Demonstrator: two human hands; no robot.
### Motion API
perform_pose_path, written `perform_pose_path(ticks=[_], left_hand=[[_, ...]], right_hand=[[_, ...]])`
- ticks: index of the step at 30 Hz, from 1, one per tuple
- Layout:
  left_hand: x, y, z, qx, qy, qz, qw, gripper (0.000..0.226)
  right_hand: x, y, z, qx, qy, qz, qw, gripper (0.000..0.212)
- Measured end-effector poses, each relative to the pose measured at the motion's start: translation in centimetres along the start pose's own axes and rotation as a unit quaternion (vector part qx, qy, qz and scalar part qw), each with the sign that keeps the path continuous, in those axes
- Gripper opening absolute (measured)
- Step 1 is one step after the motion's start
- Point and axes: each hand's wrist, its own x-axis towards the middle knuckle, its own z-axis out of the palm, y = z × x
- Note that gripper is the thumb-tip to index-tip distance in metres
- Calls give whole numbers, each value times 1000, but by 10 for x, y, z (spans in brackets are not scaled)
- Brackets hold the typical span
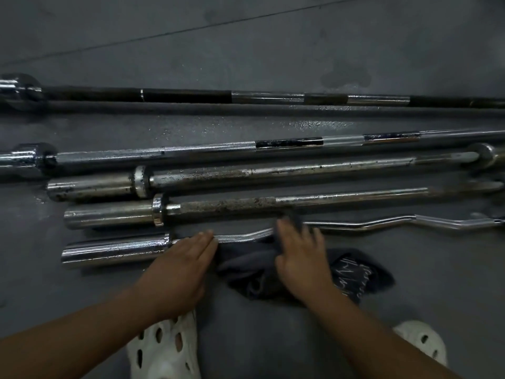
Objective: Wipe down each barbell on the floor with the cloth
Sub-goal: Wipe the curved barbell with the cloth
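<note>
Several steel barbells lie side by side on the grey floor. Nearest me is a curl bar (114,248) with a bent shaft running right. My left hand (185,258) rests flat on that bar just right of its collar, fingers straight. A dark grey cloth (246,266) with white print is draped over the bar's shaft. My right hand (300,253) presses the cloth onto the bar, fingers spread and blurred. Behind lie a rusty straight bar (232,205), another spotted one (273,173), a knurled long bar (191,151) and a dark long bar (185,95).
My two white perforated clogs (166,348) stand on the floor at the bottom, close to the nearest bar. Bare grey floor (246,36) stretches beyond the farthest bar. The long bars run out of view on both sides.
</note>
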Motion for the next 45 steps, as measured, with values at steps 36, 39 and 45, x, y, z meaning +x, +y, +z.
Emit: perform_pose_path(ticks=[36,39,45], left_hand=[[2,16,-9,105,-73,2,992,115],[3,13,-14,64,-60,1,996,117],[1,14,-5,68,-62,7,996,110]], right_hand=[[-18,-70,5,161,14,-96,982,69],[1,-33,-7,110,-33,-106,988,74],[-11,-66,-6,119,-59,-30,991,77]])
